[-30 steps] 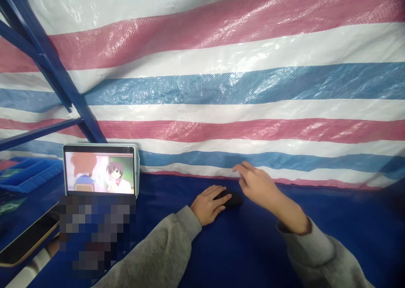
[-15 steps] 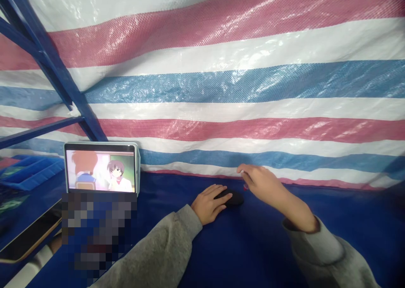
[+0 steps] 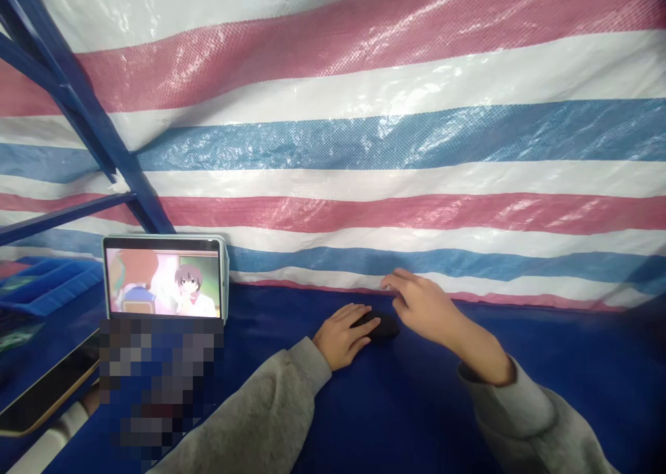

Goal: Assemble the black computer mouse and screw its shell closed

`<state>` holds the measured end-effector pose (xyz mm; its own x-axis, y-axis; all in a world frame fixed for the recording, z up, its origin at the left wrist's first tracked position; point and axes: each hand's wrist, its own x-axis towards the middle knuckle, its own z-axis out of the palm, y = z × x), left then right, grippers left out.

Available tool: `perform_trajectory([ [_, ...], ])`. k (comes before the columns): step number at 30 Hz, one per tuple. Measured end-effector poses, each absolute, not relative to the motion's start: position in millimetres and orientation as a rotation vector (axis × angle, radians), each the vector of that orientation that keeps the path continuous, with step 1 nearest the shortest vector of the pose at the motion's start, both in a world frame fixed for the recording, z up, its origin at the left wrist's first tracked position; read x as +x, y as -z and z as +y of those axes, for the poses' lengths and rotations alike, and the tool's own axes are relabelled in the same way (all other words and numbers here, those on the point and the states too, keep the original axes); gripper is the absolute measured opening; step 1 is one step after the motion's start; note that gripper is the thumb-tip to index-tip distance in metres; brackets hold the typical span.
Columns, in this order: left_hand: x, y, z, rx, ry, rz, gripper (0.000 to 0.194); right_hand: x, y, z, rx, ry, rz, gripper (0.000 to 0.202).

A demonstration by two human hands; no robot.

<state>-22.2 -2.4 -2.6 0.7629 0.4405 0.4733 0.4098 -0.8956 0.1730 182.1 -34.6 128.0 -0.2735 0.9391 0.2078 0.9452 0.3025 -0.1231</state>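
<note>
A black rounded object that looks like a computer mouse (image 3: 385, 325) lies on the dark blue table surface. My left hand (image 3: 343, 335) grips its left end, with fingers over the top and the thumb at the near side. Just above and to the right of the mouse hovers my right hand (image 3: 420, 306). Its fingers are bent and the index finger stands apart from the thumb. I see nothing between them, though the palm side is partly hidden.
A tablet (image 3: 164, 280) playing a cartoon stands upright at left, with a blurred-out patch in front. Farther left are a phone (image 3: 52, 384), a blue tray (image 3: 57, 283) and part of another person's sleeve (image 3: 55, 436). A striped sheet (image 3: 364, 141) and blue metal frame (image 3: 117, 148) rise behind.
My right hand has moved slightly left, its index finger now farther from the thumb. A small reddish thing seen below it before no longer shows. My left hand stays on the mouse.
</note>
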Motion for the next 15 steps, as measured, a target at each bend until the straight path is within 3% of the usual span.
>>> perform_trajectory([
  [15, -22.1, 1.2, -2.7, 2.895, -0.812, 0.691, 0.039, 180.7, -127.8, -35.3, -1.784, 0.067, -2.289, 0.034],
])
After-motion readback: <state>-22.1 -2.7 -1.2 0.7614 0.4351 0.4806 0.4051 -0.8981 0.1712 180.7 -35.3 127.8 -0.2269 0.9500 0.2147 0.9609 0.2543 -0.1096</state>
